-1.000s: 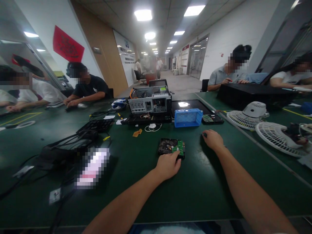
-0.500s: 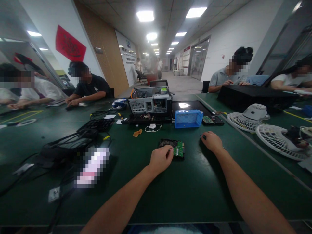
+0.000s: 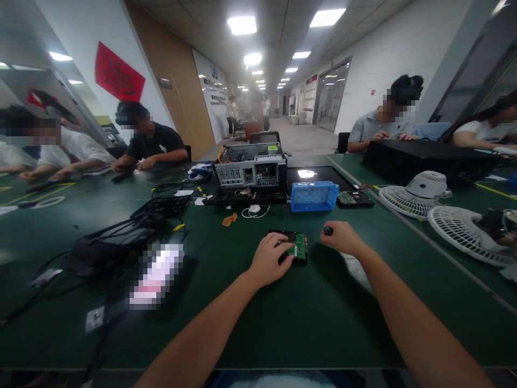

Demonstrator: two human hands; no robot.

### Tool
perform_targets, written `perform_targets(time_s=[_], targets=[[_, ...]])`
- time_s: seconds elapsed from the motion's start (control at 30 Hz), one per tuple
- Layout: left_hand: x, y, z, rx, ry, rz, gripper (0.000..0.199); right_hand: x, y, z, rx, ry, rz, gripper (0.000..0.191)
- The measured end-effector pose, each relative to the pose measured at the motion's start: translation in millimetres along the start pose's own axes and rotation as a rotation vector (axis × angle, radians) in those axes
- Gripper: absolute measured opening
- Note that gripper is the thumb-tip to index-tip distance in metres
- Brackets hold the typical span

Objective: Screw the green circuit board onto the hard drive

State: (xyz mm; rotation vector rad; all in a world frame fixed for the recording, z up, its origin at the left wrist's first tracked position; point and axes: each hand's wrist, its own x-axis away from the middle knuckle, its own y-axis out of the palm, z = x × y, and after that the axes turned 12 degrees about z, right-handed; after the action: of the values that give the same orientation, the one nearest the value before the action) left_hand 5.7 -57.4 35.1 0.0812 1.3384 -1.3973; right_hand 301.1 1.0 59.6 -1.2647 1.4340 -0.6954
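Observation:
A hard drive (image 3: 300, 249) with a green circuit board lies on the green table in front of me. My left hand (image 3: 271, 257) holds it from the left, fingers spread across its top and thumb at the near edge. That hand covers the drive's left part. To the right of the drive, just above the table, my right hand (image 3: 343, 238) is closed around a screwdriver (image 3: 328, 230). Only the dark round end of its handle shows; the rest is hidden by the hand.
Beyond the drive are a blue plastic bin (image 3: 315, 196), an opened computer case (image 3: 252, 170) and another circuit board (image 3: 355, 199). White fan parts (image 3: 464, 231) lie at right, a black bag (image 3: 109, 242) and a blurred phone (image 3: 155, 277) at left. Several people sit around the tables.
My left hand's fingers have gone from a pinch over the drive to spread out across it. My right hand has moved left with the screwdriver, closer to the drive.

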Motion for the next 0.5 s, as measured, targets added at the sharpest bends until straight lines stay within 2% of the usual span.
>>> perform_targets(time_s=[0.17,0.3,0.5], targets=[[1,5.1,-7,-0.012,0.040,-0.022,0.032,9,-6,-33,-0.290,-0.167,-0.106,0.010],[3,8.6,-10,-0.020,0.050,-0.039,0.030,12,0,-43,-0.389,-0.169,-0.105,0.013],[4,9.9,-10,-0.028,0.049,-0.056,0.028,15,8,-51,-0.423,-0.200,-0.099,0.011]])
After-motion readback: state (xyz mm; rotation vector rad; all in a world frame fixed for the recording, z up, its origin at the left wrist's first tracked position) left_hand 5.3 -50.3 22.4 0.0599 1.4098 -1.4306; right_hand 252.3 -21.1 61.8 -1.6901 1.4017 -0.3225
